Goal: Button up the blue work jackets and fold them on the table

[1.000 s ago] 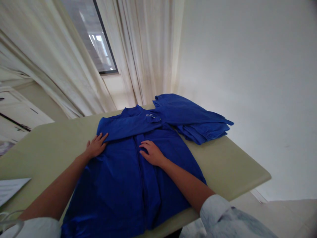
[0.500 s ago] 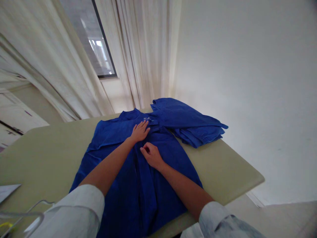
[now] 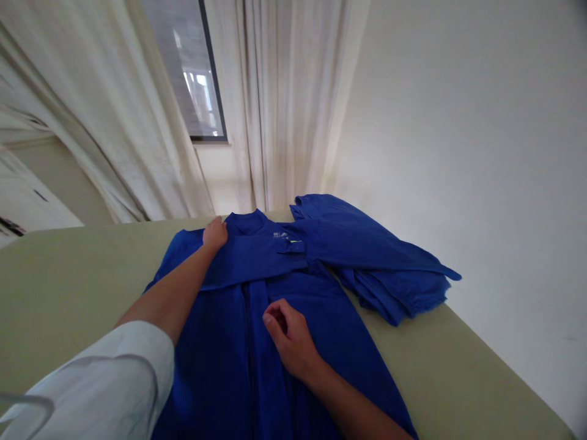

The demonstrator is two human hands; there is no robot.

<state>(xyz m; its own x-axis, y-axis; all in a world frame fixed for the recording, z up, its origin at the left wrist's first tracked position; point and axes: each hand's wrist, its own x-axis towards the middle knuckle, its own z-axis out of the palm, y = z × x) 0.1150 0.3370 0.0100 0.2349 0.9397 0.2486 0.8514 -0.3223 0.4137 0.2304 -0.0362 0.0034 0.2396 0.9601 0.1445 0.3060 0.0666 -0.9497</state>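
Note:
A blue garment (image 3: 238,342) lies flat on a pale green table (image 3: 68,287), front up, with one sleeve folded across its chest. My left hand (image 3: 214,234) reaches to the far left shoulder, next to the collar, with its fingers curled onto the cloth. My right hand (image 3: 288,337) rests on the garment's middle, beside the front placket, fingers curled inward. Whether it pinches any cloth I cannot make out.
A stack of folded blue garments (image 3: 376,263) sits at the table's far right, touching the spread one. Cream curtains (image 3: 275,104) and a window (image 3: 192,73) stand behind the table. A white wall (image 3: 458,122) fills the right. The table's right edge runs diagonally.
My left hand has moved from the chest logo area left to the shoulder by the collar. My right hand has drawn back toward me and curled. The view has shifted closer.

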